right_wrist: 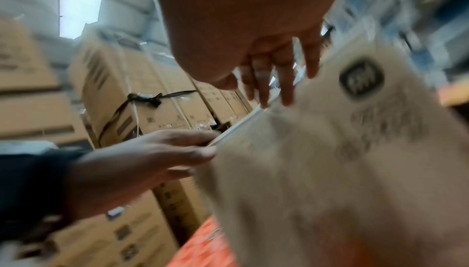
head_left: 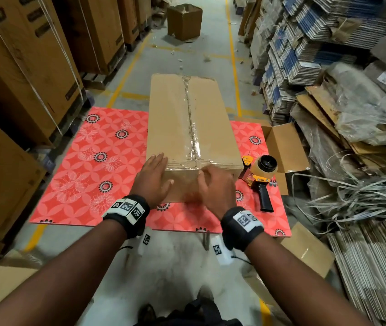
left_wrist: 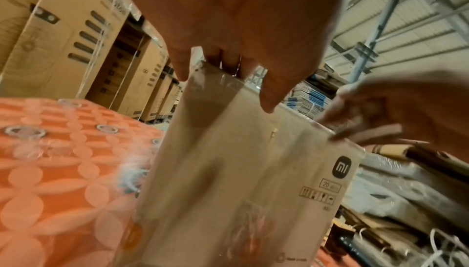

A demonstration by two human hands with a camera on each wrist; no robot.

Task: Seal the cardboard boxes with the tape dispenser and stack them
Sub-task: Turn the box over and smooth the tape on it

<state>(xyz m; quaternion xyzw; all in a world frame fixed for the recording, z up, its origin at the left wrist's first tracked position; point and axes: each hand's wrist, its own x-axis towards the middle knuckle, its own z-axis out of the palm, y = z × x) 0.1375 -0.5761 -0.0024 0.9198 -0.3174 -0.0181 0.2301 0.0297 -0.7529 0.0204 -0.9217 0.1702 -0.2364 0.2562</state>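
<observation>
1. Step in hand, my guess: rubbing down the tape end over the near edge of the cardboard box [head_left: 190, 128] so the seam stayed stuck.
2. To do it well I judged I should press flat and firm, run the fingers down the near face, chase out wrinkles, and hold the box steady with the other hand so it didn't slide.
3. The box lay lengthwise on the table [head_left: 74, 165], near end close to the near edge, far end overhanging the far edge. Clear tape [head_left: 190, 114] ran along the top centre seam and folded over the near end.
4. My left hand [head_left: 155, 178] was spread, fingers straight, lying over the near-left top corner of the box, palm on the near face. It gripped nothing.
5. My right hand [head_left: 217, 184] was motion-blurred in the head view. It sat against the near face at the top edge, just right of the seam. In the right wrist view the fingers [right_wrist: 264, 83] looked fairly straight and reached to the box edge; I saw no pinch, though the blur left it uncertain.
6. The tape dispenser [head_left: 261, 177] lay on the table by the right edge, just beside the box's near-right corner, handle toward me, untouched.
7. An open smaller box [head_left: 283, 147] sat off the right edge, not yet sealed. No stacking done yet.
</observation>
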